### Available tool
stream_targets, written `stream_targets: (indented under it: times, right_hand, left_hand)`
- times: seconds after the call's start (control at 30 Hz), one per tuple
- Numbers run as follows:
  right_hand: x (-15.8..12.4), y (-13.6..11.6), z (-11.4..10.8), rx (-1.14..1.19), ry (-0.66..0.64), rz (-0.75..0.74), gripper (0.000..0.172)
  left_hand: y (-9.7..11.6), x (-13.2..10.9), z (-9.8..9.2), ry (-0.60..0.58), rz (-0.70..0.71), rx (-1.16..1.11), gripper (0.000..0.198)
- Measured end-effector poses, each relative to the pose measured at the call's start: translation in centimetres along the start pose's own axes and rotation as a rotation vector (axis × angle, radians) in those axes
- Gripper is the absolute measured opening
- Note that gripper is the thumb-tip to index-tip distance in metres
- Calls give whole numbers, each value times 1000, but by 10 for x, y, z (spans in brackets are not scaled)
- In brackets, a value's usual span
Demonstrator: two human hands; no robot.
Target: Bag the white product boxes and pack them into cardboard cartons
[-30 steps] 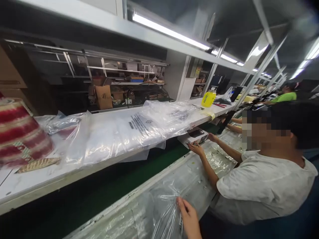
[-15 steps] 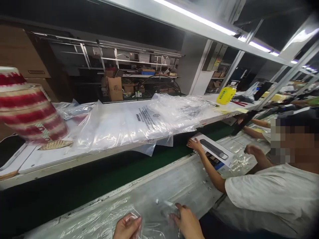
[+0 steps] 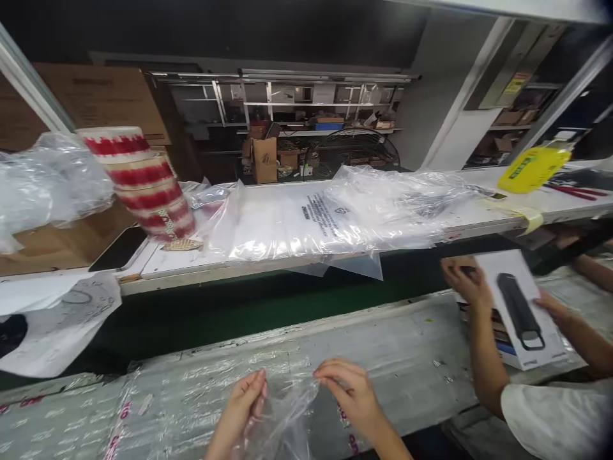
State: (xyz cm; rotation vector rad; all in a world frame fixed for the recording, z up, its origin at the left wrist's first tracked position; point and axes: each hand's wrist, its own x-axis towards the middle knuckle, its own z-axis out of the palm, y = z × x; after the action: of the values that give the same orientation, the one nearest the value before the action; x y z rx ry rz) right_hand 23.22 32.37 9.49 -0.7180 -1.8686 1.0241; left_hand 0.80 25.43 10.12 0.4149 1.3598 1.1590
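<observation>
Low in the middle of the head view, a clear plastic bag (image 3: 287, 415) hangs between my two hands. My left hand (image 3: 244, 406) is closed on its left side, thumb against fingers. With fingertips pinched, my right hand (image 3: 347, 390) grips the bag's upper right corner. Beneath them runs the bench top (image 3: 201, 390), covered in clear film and tape. On the shelf ahead lies a stack of clear printed plastic bags (image 3: 287, 220), some edges hanging over the front.
At right, a co-worker's hands hold a white box (image 3: 520, 306) with a dark device pictured on it. Tape rolls (image 3: 148, 185), a phone (image 3: 119, 248) and a yellow bottle (image 3: 534, 167) stand or lie on the shelf. A paper sheet (image 3: 71, 319) overhangs at left.
My view has turned left. My hands have come up slightly with the bag, now drawn between them. The co-worker has lifted and tilted the white box, now using both hands.
</observation>
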Motion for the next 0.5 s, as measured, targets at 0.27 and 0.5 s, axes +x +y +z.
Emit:
stream_targets:
  times: [0.27,0.5]
  right_hand:
    - [17,13,13,-18,-189,76,21]
    - [-32,78,91,-100,-720,143,17]
  left_hand:
    - [98,-55,-64,177,208,-10,40]
    - [120,-39,-13,311,195,809,10]
